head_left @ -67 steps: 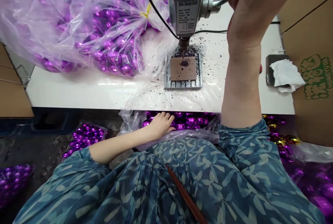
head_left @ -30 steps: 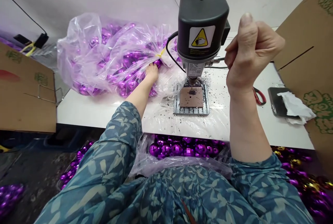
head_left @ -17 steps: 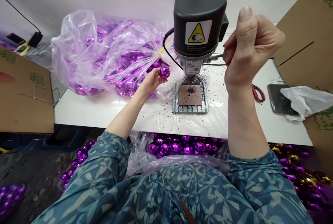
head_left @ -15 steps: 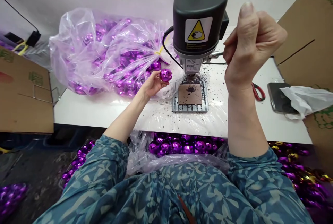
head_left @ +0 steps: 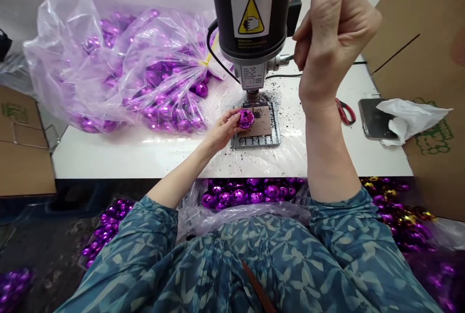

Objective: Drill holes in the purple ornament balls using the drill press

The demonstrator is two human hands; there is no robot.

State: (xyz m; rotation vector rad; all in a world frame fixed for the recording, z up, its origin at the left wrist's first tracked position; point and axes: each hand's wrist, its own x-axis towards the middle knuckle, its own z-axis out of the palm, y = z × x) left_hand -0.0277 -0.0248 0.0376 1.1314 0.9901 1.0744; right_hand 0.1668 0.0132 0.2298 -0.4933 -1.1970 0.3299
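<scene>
A shiny purple faceted ball (head_left: 246, 118) is pinched in the fingers of my left hand (head_left: 225, 129). It is over the left part of a brown square board (head_left: 262, 126) on the slotted metal base (head_left: 256, 143). Above the base stands a black drill press (head_left: 250, 17) with a yellow hand-warning label; its chuck (head_left: 252, 95) points down beside the ball. My right hand (head_left: 325, 37) is raised at the press's right side, fingers curled closed near a metal rod (head_left: 286, 58). What lies inside that fist is hidden.
A large clear bag of purple balls (head_left: 119, 70) lies left on the white table (head_left: 145, 158). Right are red-handled scissors (head_left: 345, 112), a dark phone-like slab (head_left: 376, 119) and white plastic (head_left: 414, 112). Dark shavings surround the base. More purple balls (head_left: 240, 195) lie below the table edge.
My left hand has carried the purple ball right from beside the bag to over the board. My right hand stays closed by the press. The whole view has shifted.
</scene>
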